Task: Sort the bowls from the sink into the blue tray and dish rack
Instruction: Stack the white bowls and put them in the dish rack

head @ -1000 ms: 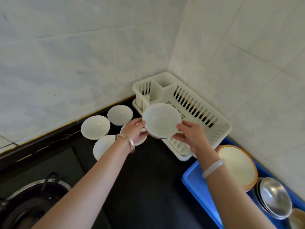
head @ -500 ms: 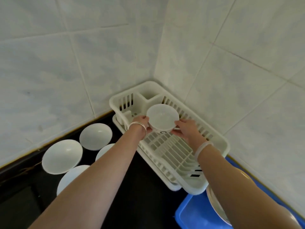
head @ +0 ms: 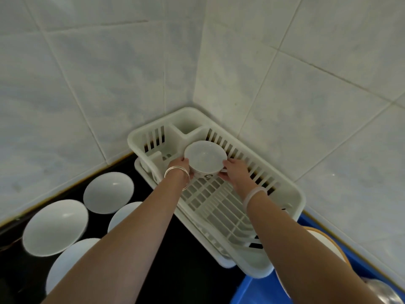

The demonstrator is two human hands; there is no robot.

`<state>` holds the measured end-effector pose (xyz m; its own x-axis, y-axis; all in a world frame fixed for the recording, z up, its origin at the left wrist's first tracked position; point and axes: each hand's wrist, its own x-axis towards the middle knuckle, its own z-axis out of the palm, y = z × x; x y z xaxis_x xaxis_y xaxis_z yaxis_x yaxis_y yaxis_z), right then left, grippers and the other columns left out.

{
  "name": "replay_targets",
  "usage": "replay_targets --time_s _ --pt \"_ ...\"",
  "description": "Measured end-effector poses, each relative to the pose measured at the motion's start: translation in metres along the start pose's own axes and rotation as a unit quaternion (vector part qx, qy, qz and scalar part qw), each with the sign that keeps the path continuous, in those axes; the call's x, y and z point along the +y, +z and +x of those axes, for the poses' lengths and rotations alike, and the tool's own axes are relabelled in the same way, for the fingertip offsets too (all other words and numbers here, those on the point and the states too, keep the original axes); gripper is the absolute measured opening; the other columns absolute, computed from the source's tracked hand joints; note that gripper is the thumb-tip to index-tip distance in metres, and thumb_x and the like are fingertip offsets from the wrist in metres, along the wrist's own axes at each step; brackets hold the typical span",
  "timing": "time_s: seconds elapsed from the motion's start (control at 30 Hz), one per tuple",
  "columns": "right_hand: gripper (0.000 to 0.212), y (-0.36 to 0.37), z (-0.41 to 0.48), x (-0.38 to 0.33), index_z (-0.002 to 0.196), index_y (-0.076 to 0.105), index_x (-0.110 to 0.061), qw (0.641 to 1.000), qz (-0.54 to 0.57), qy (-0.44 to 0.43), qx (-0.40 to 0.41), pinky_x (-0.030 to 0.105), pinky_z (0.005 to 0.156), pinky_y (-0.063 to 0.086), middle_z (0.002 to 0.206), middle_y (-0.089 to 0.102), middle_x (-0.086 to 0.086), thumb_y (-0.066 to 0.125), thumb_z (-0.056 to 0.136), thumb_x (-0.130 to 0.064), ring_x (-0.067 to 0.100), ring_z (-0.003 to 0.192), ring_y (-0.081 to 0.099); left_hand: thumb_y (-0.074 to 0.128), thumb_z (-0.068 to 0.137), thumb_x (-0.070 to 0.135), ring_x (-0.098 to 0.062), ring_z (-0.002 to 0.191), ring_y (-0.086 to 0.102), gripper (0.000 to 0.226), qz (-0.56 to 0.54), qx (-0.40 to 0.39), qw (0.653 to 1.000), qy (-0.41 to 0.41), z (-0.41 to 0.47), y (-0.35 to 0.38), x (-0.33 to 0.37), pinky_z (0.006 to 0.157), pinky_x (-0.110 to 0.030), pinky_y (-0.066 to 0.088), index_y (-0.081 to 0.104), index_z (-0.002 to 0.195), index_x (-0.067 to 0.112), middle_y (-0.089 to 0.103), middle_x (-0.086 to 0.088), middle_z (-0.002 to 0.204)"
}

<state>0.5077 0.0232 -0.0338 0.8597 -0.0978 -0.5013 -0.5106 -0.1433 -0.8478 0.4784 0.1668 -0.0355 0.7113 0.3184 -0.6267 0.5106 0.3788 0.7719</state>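
Four loose bowls (head: 108,193), one held bowl (head: 205,155)

No legible text (bowl (head: 205,156) mark blurred)

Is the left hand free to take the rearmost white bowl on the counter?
Probably not yet: the left hand grips the small bowl over the dish rack. Nothing covers the rearmost bowl otherwise.

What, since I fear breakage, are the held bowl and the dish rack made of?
The bowl looks like glazed ceramic, smooth white with a thick rim, though melamine is possible. The dish rack looks like moulded plastic: matt off-white, slotted walls, grid floor.
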Motion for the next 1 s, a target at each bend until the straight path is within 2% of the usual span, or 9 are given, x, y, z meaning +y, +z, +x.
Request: replay_targets --time_s 0.13,0.23,0.33,0.43,0.57,0.63,0.77,0.87,1.0 --pt "0.035 0.003 0.002 0.006 0.13 0.053 -0.005 1.0 0.015 -0.009 0.0 0.04 0.092 0.053 0.108 0.058 0.008 0.048 0.097 -0.018 0.023 0.091 0.06 0.037 0.097 0.01 -0.024 0.059 0.051 0.034 0.018 0.009 1.0 0.006 0.002 0.001 -0.001 0.054 -0.032 0.046 0.051 0.127 0.004 0.053 -0.013 0.08" --pt "0.031 0.003 -0.001 0.009 0.124 0.055 -0.01 0.999 0.041 -0.009 -0.016 0.04 0.096 0.05 0.104 0.056 0.003 0.047 0.097 -0.025 0.022 0.095 0.056 0.037 0.095 0.009 -0.024 0.061 0.052 0.033 0.021 0.011 1.0 0.006 0.0 0.002 -0.001 0.053 -0.03 0.047 0.053 0.123 0.003 0.054 -0.018 0.093" --pt "0.026 0.004 -0.008 0.008 0.118 0.054 -0.018 0.999 0.026 -0.002 -0.035 0.035 0.083 0.051 0.092 0.054 -0.002 0.043 0.098 -0.031 0.021 0.094 0.055 0.038 0.094 0.011 -0.024 0.064 0.053 0.032 0.025 0.012 0.999 0.016 -0.003 0.003 -0.001 0.059 -0.034 0.051 0.054 0.121 0.002 0.054 -0.017 0.096" --pt "0.035 0.004 -0.014 0.006 0.129 0.05 -0.018 1.0 -0.008 -0.014 -0.025 0.035 0.078 0.05 0.091 0.055 -0.003 0.04 0.099 -0.033 0.02 0.093 0.056 0.039 0.091 0.014 -0.038 0.093 0.059 0.036 0.095 0.022 0.994 0.057 -0.007 0.003 0.002 0.09 -0.048 0.05 0.054 0.12 -0.002 0.06 -0.023 0.107" --pt "0.036 0.0 -0.028 0.003 0.126 0.054 -0.013 0.996 -0.071 -0.047 0.001 0.048 0.094 0.05 0.104 0.062 0.007 0.037 0.1 -0.03 0.031 0.097 0.061 0.035 0.093 0.012 -0.042 0.116 0.051 0.037 0.203 0.018 0.975 0.086 -0.019 -0.002 0.008 0.096 -0.044 0.042 0.052 0.119 -0.009 0.053 -0.03 0.126" --pt "0.038 -0.004 -0.039 0.0 0.128 0.053 -0.013 0.99 -0.119 -0.078 0.004 0.046 0.093 0.05 0.108 0.061 0.006 0.035 0.1 -0.031 0.023 0.09 0.059 0.033 0.094 0.011 -0.04 0.116 0.05 0.036 0.223 0.015 0.969 0.105 -0.03 -0.006 0.012 0.096 -0.042 0.04 0.053 0.116 -0.009 0.052 -0.029 0.126" --pt "0.037 -0.007 -0.069 -0.013 0.124 0.056 -0.013 0.976 -0.17 -0.137 0.005 0.049 0.096 0.048 0.111 0.06 0.005 0.036 0.099 -0.033 0.028 0.102 0.06 0.037 0.094 0.02 -0.033 0.102 0.057 0.036 0.192 0.02 0.971 0.141 -0.067 -0.019 0.016 0.084 -0.037 0.044 0.058 0.115 0.0 0.061 -0.023 0.119" --pt "0.028 -0.001 -0.105 -0.021 0.106 0.061 -0.015 0.976 -0.152 -0.152 -0.027 0.051 0.093 0.049 0.099 0.063 0.003 0.04 0.098 -0.031 0.028 0.092 0.063 0.041 0.095 0.023 -0.03 0.113 0.057 0.036 0.224 0.027 0.955 0.192 -0.1 -0.041 0.013 0.095 -0.036 0.043 0.057 0.124 0.01 0.06 -0.013 0.126" --pt "0.032 0.018 -0.159 -0.012 0.109 0.062 -0.016 0.964 -0.178 -0.184 -0.071 0.045 0.086 0.053 0.092 0.067 -0.003 0.038 0.097 -0.034 0.022 0.084 0.065 0.047 0.093 0.021 -0.027 0.113 0.058 0.032 0.207 0.054 0.952 0.22 -0.142 -0.085 -0.004 0.099 -0.035 0.044 0.059 0.122 0.014 0.061 -0.008 0.126"
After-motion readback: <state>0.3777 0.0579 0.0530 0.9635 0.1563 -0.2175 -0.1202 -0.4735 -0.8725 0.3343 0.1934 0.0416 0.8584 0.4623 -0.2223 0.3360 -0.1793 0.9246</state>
